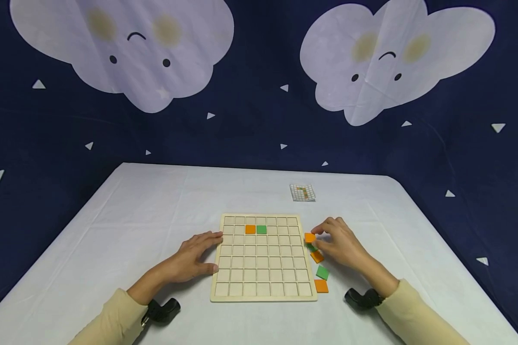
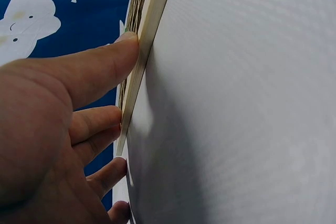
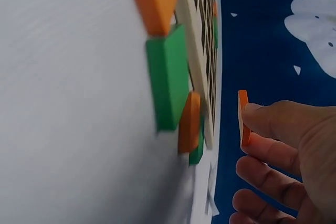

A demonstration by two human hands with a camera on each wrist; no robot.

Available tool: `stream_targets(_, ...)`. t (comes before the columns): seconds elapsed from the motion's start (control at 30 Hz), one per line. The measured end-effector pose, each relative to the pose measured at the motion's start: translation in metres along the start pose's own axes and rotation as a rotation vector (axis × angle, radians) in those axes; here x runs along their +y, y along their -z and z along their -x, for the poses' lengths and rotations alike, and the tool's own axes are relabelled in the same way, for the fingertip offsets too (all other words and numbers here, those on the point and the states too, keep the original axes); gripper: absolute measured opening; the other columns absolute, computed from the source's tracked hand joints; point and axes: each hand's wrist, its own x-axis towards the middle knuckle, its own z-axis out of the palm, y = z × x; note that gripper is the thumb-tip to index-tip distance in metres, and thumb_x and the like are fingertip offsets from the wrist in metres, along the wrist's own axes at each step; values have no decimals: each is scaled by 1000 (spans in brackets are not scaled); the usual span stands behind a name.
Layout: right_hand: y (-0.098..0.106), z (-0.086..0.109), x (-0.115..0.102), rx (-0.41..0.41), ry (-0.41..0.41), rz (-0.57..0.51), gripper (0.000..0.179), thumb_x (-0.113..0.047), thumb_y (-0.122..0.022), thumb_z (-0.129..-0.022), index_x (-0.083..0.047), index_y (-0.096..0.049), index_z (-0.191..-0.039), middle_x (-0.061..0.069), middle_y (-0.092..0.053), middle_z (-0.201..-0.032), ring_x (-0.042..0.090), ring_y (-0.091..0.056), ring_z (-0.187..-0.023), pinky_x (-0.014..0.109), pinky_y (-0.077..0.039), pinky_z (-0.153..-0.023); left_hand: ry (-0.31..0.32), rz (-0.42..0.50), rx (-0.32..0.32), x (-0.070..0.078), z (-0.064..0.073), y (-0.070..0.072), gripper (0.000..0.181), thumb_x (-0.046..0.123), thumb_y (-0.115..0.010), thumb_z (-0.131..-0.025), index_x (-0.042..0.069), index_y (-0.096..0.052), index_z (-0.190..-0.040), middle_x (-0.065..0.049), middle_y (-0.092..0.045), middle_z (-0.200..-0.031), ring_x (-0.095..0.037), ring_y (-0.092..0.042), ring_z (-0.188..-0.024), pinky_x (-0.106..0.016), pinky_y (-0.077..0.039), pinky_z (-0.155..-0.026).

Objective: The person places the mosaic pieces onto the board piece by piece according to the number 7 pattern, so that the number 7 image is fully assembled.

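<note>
- Pinching an orange tile (image 1: 309, 237) between thumb and forefinger, the right hand (image 1: 340, 243) holds it above the table (image 1: 112, 258), just beyond the board's right edge and toward its far right corner; the remaining fingers are bent.
- The left hand (image 1: 192, 258) is relaxed, thumb and fingers spread, their tips touching the left edge of the board (image 1: 269, 262).
- Between the hands, the board lies flat on the table, its grid seven squares by seven.
- In the second row from the board's far edge, a placed orange tile (image 1: 250, 229) fills the third square from the left edge, and a placed green tile (image 1: 261, 229) the fourth, side by side.
- Along the board's right edge, loose tiles lie on the table: a far green tile (image 1: 312, 248), partly hidden in the head view, then a middle orange tile (image 1: 317, 257), a near green tile (image 1: 322, 272) and, by the near right corner, a near orange tile (image 1: 321, 286).
- Past the board's far right corner, toward the table's far edge, lies a card (image 1: 302, 192) printed with a grid and a coloured pattern.
- Beyond the far edge hangs a dark blue backdrop (image 1: 250, 136) with pale clouds and triangles.
</note>
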Motion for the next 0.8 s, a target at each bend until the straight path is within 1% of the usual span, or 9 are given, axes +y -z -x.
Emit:
stream_targets(0.13, -2, -5, -7, 4, 16, -16, 19, -17, -72, -79, -14, -71, -98, 0, -61, -95, 18, -46, -91, 29, -37, -75, -3, 0, -1, 0, 0, 0, 67, 25, -71, -83, 3, -42, -140, -11, -35, -152, -41, -23, -142, -65, -16, -109)
stream_targets(0.3, -5, -11, -15, 16, 57, -18, 19, -18, -73, -80, -14, -71, -98, -1, -61, -94, 16, -45, -89, 29, -37, -75, -5, 2, 1, 0, 0, 0, 67, 24, -71, -83, 3, -42, -140, -11, -35, -152, -41, -23, -141, -65, -16, -109)
stream_targets(0.43, -9, -16, -20, 9, 79, -17, 20, -19, -73, -80, -14, -71, -99, -2, -61, -94, 15, -45, -89, 29, -38, -75, -1, 3, 1, 0, 0, 0, 67, 25, -71, -83, 3, -42, -140, -11, -35, -152, -41, -23, -142, -65, -16, -109)
stream_targets(0.63, -15, -21, -27, 2, 123, -37, 19, -17, -71, -81, -12, -71, -100, 1, -62, -95, 17, -46, -89, 31, -38, -76, 7, 5, -3, -1, 1, -1, 67, 25, -71, -83, 4, -42, -140, -11, -34, -152, -41, -22, -142, -65, -15, -109)
stream_targets(0.8, -19, -27, -32, 4, 134, -50, 19, -17, -70, -81, -13, -71, -99, 0, -62, -94, 15, -45, -88, 31, -37, -76, -2, 7, -2, 0, 1, -1, 67, 26, -70, -83, 3, -42, -140, -11, -35, -152, -41, -23, -142, -65, -15, -109)
